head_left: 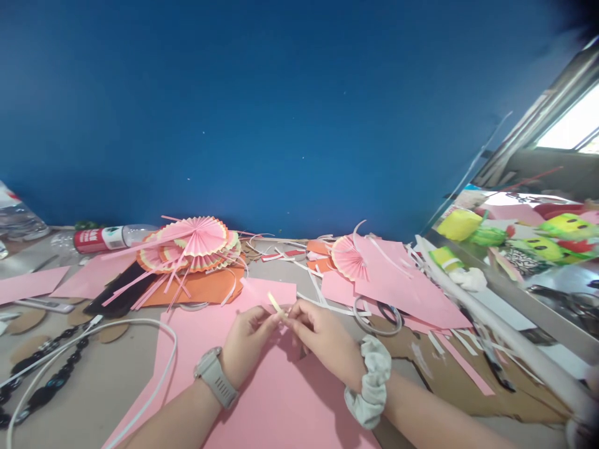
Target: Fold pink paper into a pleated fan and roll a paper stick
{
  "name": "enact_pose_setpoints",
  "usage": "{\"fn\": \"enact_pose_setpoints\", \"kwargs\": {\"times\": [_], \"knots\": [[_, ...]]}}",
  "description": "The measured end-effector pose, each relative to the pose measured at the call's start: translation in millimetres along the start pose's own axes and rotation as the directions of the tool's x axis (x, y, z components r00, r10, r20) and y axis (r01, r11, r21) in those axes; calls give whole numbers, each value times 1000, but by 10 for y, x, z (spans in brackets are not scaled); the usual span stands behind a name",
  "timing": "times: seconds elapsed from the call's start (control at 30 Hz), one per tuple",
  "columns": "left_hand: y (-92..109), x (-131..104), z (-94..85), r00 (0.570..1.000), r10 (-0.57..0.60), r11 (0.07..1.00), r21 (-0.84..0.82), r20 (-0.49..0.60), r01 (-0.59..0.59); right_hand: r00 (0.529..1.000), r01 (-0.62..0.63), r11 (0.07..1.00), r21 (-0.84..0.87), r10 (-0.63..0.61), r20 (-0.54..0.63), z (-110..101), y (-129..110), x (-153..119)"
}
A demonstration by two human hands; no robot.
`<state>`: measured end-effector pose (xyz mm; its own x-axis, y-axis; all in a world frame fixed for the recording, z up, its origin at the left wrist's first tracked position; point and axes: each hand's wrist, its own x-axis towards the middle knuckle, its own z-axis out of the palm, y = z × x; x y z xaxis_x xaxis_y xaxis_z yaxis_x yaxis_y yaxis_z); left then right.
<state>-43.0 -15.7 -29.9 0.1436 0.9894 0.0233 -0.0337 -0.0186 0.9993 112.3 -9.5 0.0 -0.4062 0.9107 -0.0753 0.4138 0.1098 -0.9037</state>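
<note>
My left hand point(250, 340) and my right hand point(321, 333) meet over a sheet of pink paper point(276, 399). Both are closed, with thumbs and fingertips pinching a narrow pale-yellow paper strip point(274, 302). One end of the strip points up and away from me; the rest is hidden by my fingers. A grey watch point(216, 377) is on my left wrist, and a pale scrunchie point(369, 381) circles my right wrist. Folded pink paper fans point(201, 237) with orange and yellow edges lie beyond my left hand.
A plastic bottle with a red label point(96, 239) lies at the back left. A white cable point(175, 349) loops near my left forearm. Another pink fan point(349, 257), pink sheets point(407, 284) and a tape roll point(377, 321) lie at the right. A blue partition point(290, 112) stands behind.
</note>
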Motion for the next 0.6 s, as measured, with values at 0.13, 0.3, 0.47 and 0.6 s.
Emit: {"fn": "enact_pose_setpoints", "kwargs": {"times": [0.13,0.3,0.47,0.6], "knots": [[46,13,-4,999,19,999,-50,-39,-21,999,30,998,-64,-29,22,-30,-47,-27],[24,39,-30,997,1,994,-111,-83,-10,995,63,935,-350,-87,-55,-155,17,-150],[-41,52,-72,987,-11,989,-148,-163,-14,966,258,754,-604,-194,170,-138,174,-362],[-53,56,-96,977,-9,985,-168,-215,-28,953,288,682,-672,-135,272,-136,328,-430]]}}
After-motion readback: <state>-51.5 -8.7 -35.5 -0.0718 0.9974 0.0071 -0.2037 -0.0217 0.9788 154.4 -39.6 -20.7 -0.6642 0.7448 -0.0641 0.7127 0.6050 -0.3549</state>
